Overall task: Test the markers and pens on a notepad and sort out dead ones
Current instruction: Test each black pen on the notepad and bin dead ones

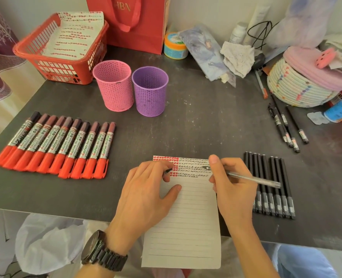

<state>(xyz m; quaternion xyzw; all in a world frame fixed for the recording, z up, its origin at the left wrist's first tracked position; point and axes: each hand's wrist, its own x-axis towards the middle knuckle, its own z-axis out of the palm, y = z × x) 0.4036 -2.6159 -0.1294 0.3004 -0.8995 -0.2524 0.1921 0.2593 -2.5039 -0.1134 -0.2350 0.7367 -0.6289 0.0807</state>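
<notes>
Notepad [186,217] lies on the near edge of the dark table [186,127], overhanging it, with rows of red and black test marks filling its far end. The left hand [146,193] rests on the page, judged to steady it, and its curled fingers pinch a small dark piece, probably the cap [168,171]. The right hand [232,189] grips a clear pen [246,177] in a writing hold. Its long axis runs left to right, with the tip pointing left and slightly far at the black scribble rows; paper contact cannot be confirmed. Red markers [53,145] lie in a row at left and black pens [272,185] at right, probably kept in reach for testing. The pink cup [114,85] and purple cup [150,91] stand beyond, probably for sorting.
</notes>
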